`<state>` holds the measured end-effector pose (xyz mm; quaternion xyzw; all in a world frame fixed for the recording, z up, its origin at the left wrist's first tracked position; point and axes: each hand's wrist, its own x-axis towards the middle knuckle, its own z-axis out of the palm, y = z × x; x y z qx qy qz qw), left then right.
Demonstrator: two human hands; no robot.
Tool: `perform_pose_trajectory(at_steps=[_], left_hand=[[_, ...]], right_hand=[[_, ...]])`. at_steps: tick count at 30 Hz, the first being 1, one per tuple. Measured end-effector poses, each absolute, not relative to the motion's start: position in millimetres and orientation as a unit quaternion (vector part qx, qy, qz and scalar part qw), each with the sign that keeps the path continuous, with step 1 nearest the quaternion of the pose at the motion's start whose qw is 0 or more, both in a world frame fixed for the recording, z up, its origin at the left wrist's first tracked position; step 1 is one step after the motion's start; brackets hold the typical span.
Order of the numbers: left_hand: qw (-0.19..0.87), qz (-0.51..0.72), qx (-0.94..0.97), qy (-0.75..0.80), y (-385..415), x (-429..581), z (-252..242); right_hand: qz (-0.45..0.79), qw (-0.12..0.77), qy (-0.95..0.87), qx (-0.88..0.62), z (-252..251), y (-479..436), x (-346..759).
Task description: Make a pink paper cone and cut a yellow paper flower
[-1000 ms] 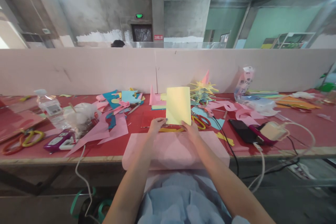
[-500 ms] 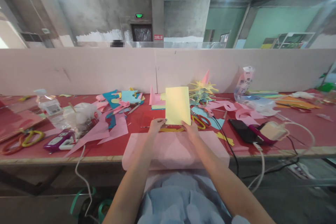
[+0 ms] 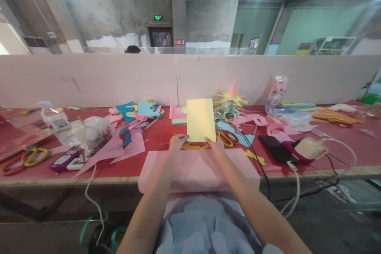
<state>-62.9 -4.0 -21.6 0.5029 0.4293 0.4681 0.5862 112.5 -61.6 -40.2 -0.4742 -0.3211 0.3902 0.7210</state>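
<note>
A pale yellow sheet of paper [image 3: 201, 120] stands upright over the red table [image 3: 342, 154]. My left hand [image 3: 177, 143] pinches its lower left corner and my right hand [image 3: 216, 146] pinches its lower right corner. Below my hands a large pink sheet [image 3: 198, 170] lies over the table's front edge. Yellow-handled scissors [image 3: 225, 138] lie just right of my right hand, partly hidden by the yellow sheet.
Pink and blue paper scraps [image 3: 127, 127] lie at the left, with a water bottle [image 3: 56, 123] and more scissors [image 3: 26, 158]. A yellow paper star [image 3: 230, 101] stands at the back. A phone [image 3: 275, 147], charger [image 3: 309, 149] and cables lie at the right. A pale partition [image 3: 89, 79] closes the back.
The yellow sheet has drifted slightly to the left and tilted a little; both hands keep their hold on it.
</note>
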Motion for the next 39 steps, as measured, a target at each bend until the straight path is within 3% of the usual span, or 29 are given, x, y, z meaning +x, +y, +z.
perform_pose_trajectory(at_steps=[26,39], left_hand=[[0.577,0.489,0.506,0.416,6,-62,-34],[0.608,0.499,0.502,0.360,-1,-62,-22]], right_hand=[[0.387,0.720,-0.331,-0.472,-35,-67,110],[0.454,0.729,-0.328,-0.393,-42,-62,116]])
